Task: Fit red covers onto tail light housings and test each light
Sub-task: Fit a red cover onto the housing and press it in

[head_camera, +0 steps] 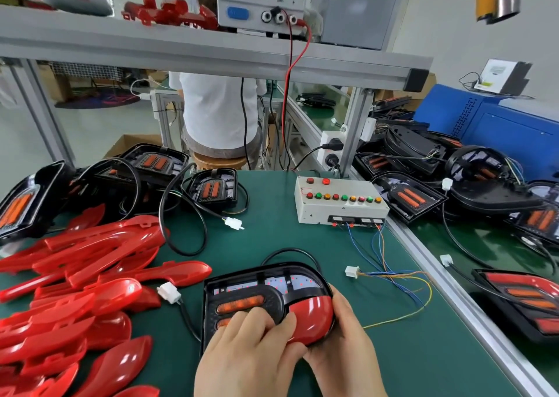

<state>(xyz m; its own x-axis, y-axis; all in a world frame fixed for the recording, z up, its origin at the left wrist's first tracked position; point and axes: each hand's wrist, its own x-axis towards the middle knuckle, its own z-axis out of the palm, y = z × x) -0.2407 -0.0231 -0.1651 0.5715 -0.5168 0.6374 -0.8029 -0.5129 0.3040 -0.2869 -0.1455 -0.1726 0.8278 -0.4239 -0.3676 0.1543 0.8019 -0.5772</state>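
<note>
On the bench, just in front of the test box and nearest the camera: one tail light housing, face up, with a red cover seated over its right end. Bent over the cover's left edge, the left hand, fingers curled and pressing down beside the amber lens. Cupped round the cover's right end, the right hand, fingers wrapped under the housing rim, thumb on top. Both clamped, then, on cover and housing together.

Probably light, rigid moulded plastic, both parts. Glossy and curved, so likely slippery under dry fingertips; better gripped at the edges than on the shiny crown. Thin clips and tabs probably easy to snap: press evenly along the seam, never at one corner. Hard to tell whether fully seated along the lower edge, hidden by the hands.

Left of the test box, a heap of loose red covers, overlapping. Below and left of the box, the housing's white connector, lying free; just below the box, its own white plug, loose on thin coloured wires. Best held by the plastic shells when mating, never pulled by the wires.
</note>
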